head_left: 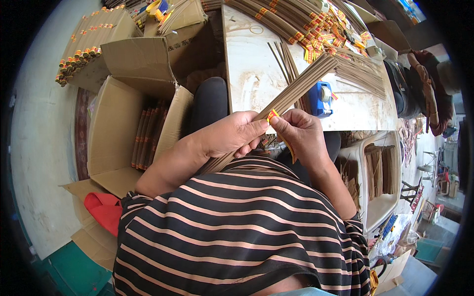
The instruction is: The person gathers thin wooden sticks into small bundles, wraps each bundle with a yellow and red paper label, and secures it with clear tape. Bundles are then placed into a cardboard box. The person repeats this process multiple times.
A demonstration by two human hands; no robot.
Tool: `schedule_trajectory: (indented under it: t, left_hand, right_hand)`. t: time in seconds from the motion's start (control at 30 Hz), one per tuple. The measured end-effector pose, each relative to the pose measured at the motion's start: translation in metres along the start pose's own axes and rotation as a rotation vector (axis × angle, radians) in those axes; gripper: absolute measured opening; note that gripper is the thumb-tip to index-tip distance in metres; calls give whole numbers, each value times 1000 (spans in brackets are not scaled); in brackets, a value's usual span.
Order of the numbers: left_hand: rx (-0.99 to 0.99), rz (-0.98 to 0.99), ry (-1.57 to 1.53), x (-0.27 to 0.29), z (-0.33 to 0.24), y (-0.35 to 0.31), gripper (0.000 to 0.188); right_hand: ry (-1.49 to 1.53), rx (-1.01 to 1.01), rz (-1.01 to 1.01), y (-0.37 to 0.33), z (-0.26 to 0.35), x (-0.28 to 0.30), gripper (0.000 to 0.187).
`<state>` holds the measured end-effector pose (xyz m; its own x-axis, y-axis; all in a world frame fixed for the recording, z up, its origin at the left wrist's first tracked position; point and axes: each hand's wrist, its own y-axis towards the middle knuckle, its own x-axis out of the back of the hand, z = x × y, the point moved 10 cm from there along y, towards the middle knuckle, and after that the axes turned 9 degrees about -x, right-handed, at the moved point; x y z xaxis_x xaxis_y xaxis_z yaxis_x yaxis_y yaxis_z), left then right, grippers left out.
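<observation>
My left hand is closed round a bundle of brown incense sticks, which slants up to the right over the table edge. A red and yellow paper band lies against the bundle by my left thumb. My right hand pinches this band between thumb and fingers, and its loose yellow tail hangs below. Just beyond my right hand, a blue tape dispenser stands on the white table. Loose incense sticks lie beside it, partly behind the held bundle.
Banded incense bundles and a heap of paper labels cover the table's far side. On the left, an open cardboard box contains several bundles. More banded bundles are stacked at far left. A white tub with sticks stands at right.
</observation>
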<state>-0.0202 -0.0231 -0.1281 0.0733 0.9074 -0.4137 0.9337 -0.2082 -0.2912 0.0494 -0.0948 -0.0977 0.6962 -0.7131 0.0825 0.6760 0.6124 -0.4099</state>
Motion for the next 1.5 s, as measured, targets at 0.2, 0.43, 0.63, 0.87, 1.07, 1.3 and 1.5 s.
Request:
schedule_trajectory:
  t: [0.2,0.43,0.63,0.87,1.07,1.3,1.5]
  left_hand:
    - [1,-23,47,-8,1,-6,37]
    - [-16,20,270,-23,-7,-11,48]
    - [-71,1,293,-32,-15,-16,52]
    - [-104,-5,255,-30,-10,-12,45]
    - [-100,-3,197,-31,-9,-12,44]
    - [-79,31,147,-33,-9,-11,47]
    - [-143,63,205,-36,-15,-9,47]
  right_hand:
    - [-98,-34,-13,-5,0,3,26]
    - [-124,-123,26,-14,-6,7,27]
    - [-108,-105,8,-24,1,10,24]
    - [-131,-97,16,-26,3,8,24]
    - [-102,-12,26,-29,6,10,22]
    - [-15,119,47,-27,-1,8,20]
    - [208,75,131,-23,-9,5,21]
